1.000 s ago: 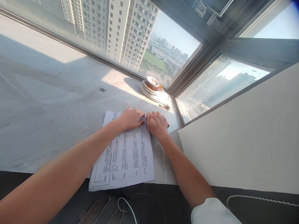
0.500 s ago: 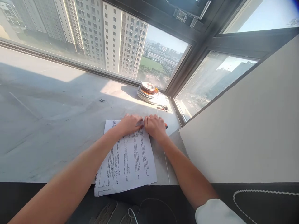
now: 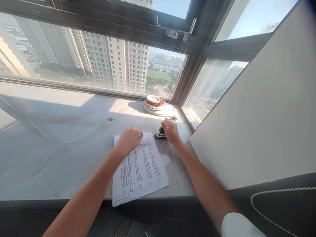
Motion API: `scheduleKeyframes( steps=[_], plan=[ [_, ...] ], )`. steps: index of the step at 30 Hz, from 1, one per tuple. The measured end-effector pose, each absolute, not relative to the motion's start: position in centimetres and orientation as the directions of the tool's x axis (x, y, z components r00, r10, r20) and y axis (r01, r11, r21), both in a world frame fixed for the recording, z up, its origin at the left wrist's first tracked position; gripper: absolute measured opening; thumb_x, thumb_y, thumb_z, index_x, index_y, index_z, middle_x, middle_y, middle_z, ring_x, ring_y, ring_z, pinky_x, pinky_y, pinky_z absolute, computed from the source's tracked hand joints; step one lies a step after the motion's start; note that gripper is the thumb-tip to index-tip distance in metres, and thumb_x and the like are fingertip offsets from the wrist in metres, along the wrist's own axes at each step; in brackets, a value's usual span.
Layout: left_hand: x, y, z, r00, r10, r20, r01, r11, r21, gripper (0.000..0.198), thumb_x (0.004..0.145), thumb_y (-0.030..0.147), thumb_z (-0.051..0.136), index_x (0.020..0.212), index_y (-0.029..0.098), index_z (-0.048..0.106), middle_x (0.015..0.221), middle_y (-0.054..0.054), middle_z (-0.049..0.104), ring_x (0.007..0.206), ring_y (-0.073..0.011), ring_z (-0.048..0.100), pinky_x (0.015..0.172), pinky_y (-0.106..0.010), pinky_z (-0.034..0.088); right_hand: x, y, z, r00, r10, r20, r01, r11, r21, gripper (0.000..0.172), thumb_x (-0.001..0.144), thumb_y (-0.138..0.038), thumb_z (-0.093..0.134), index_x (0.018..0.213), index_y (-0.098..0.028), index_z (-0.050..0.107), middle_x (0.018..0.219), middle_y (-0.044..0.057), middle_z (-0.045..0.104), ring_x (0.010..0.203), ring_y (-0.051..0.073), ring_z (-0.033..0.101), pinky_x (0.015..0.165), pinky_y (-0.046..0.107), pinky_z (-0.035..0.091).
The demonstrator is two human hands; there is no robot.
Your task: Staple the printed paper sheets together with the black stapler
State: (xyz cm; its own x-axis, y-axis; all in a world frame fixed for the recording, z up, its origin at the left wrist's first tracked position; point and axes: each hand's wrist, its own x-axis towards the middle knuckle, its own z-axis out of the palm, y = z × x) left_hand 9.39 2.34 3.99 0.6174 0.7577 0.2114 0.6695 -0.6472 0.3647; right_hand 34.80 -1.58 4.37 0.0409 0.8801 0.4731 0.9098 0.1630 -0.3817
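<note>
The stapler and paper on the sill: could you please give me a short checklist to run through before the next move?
1. Left hand at the paper: ok, it covers part of the top end.
2. Right hand at the stapler: ok, it hides the rear part; how firm the grip is, cannot tell.
3. Stapler clear of the paper: ok, its front end sits just beyond the top right corner.
4. Paper fully on the sill: not ok, its near left corner hangs over the front edge.
5. Stacked rolls out of the way: ok, beyond both hands by the window.
6. Sheets evenly aligned: cannot tell.
</note>
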Motion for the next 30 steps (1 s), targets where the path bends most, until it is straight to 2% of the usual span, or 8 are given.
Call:
scheduleKeyframes(
  steps=[2, 4, 8, 11, 17, 23, 26, 30],
  plan=[
    [8.4, 1.4, 3.3, 0.646, 0.743, 0.176, 0.660, -0.659, 0.360, 0.030, 0.098, 0.040, 0.057, 0.109, 0.026, 0.080, 0.118, -0.010, 0.076, 0.105, -0.0315, 0.070, 0.099, -0.046, 0.051, 35.6, -1.9, 4.7, -0.074, 0.900, 0.430, 0.902, 0.244, -0.357, 0.038, 0.108, -0.049, 0.046, 0.085, -0.022, 0.059, 0.085, 0.002, 0.064, 0.086, 0.020, 0.056, 0.078, 0.028, 0.040],
    [7.9, 0.9, 2.3, 0.694, 0.705, 0.148, 0.625, -0.692, 0.362, 0.036, 0.097, 0.043, 0.060, 0.127, 0.027, 0.075, 0.144, -0.011, 0.066, 0.132, -0.0351, 0.061, 0.115, -0.051, 0.042, 36.5, -2.3, 4.9, -0.159, 0.940, 0.303, 0.915, 0.255, -0.312, 0.024, 0.095, -0.046, 0.068, 0.095, -0.022, 0.063, 0.089, 0.002, 0.066, 0.088, 0.020, 0.057, 0.076, 0.028, 0.039],
    [8.5, 1.3, 0.9, 0.722, 0.683, 0.110, 0.584, -0.687, 0.432, 0.043, 0.104, 0.040, 0.051, 0.144, 0.031, 0.064, 0.165, -0.007, 0.047, 0.156, -0.0332, 0.036, 0.128, -0.060, 0.023, 37.3, -2.7, 5.0, -0.087, 0.982, 0.165, 0.954, 0.130, -0.271, 0.024, 0.087, -0.032, 0.076, 0.105, -0.024, 0.065, 0.093, 0.001, 0.069, 0.083, 0.020, 0.060, 0.068, 0.027, 0.036],
    [9.3, 2.1, 0.8, 0.731, 0.666, 0.149, 0.517, -0.682, 0.518, 0.045, 0.102, 0.035, 0.051, 0.144, 0.029, 0.063, 0.165, -0.006, 0.047, 0.155, -0.0312, 0.038, 0.129, -0.059, 0.022, 36.1, -2.8, 5.3, 0.074, 0.942, 0.328, 0.945, 0.039, -0.325, 0.020, 0.091, -0.032, 0.070, 0.107, -0.022, 0.064, 0.093, 0.003, 0.071, 0.083, 0.021, 0.063, 0.069, 0.028, 0.039],
    [8.2, 3.5, 0.4, 0.567, 0.771, 0.291, 0.435, -0.579, 0.690, 0.053, 0.082, 0.010, 0.043, 0.118, 0.024, 0.078, 0.149, -0.003, 0.064, 0.143, -0.0261, 0.054, 0.125, -0.047, 0.039, 31.4, -3.9, 6.6, 0.166, 0.813, 0.559, 0.838, 0.183, -0.515, 0.035, 0.096, -0.036, 0.064, 0.128, -0.023, 0.060, 0.103, 0.004, 0.075, 0.091, 0.023, 0.068, 0.080, 0.031, 0.047],
    [7.6, 2.9, -0.1, 0.567, 0.777, 0.273, 0.448, -0.569, 0.689, 0.047, 0.079, 0.014, 0.049, 0.113, 0.025, 0.081, 0.141, -0.004, 0.070, 0.138, -0.0272, 0.059, 0.124, -0.048, 0.040, 29.2, -5.5, 7.7, 0.084, 0.749, 0.658, 0.832, 0.310, -0.459, 0.033, 0.103, -0.035, 0.052, 0.133, -0.021, 0.057, 0.114, 0.010, 0.073, 0.104, 0.024, 0.068, 0.083, 0.031, 0.048],
    [7.5, 3.1, 0.2, 0.492, 0.812, 0.314, 0.352, -0.516, 0.781, 0.037, 0.080, 0.019, 0.050, 0.101, 0.023, 0.080, 0.131, -0.005, 0.075, 0.129, -0.0270, 0.066, 0.120, -0.047, 0.045, 28.7, -5.6, 8.0, 0.012, 0.824, 0.567, 0.840, 0.299, -0.452, 0.037, 0.102, -0.035, 0.056, 0.137, -0.024, 0.054, 0.116, 0.008, 0.073, 0.104, 0.024, 0.068, 0.080, 0.031, 0.047],
    [6.5, 3.9, 0.8, 0.253, 0.901, 0.352, 0.084, -0.383, 0.920, 0.025, 0.080, 0.024, 0.052, 0.089, 0.019, 0.075, 0.110, -0.009, 0.080, 0.111, -0.0264, 0.073, 0.108, -0.046, 0.055, 27.0, -5.1, 7.1, -0.256, 0.912, 0.320, 0.856, 0.367, -0.363, 0.047, 0.097, -0.030, 0.066, 0.142, -0.029, 0.052, 0.117, 0.005, 0.074, 0.100, 0.024, 0.069, 0.076, 0.029, 0.044]
  ],
)
